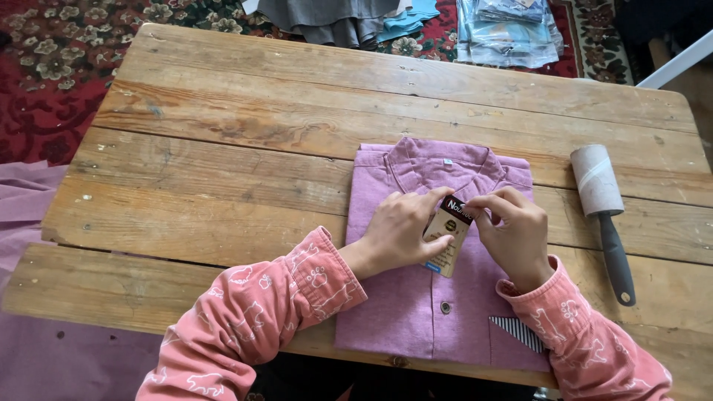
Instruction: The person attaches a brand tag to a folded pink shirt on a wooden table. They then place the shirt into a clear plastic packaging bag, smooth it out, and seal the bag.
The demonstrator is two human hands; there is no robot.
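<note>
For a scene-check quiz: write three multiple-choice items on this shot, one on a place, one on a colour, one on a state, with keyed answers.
1. Where does the lint roller lie?
A. right of the shirt
B. on the shirt
C. on the carpet

2. What colour is the folded shirt?
A. white
B. pinkish purple
C. green

3. How is the card tag held?
A. lying untouched
B. by one hand
C. by both hands

Answers: 1 A, it rests on the wooden table beside the shirt. 2 B, the fabric shows it. 3 C, left hand and right hand both pinch it.
</note>
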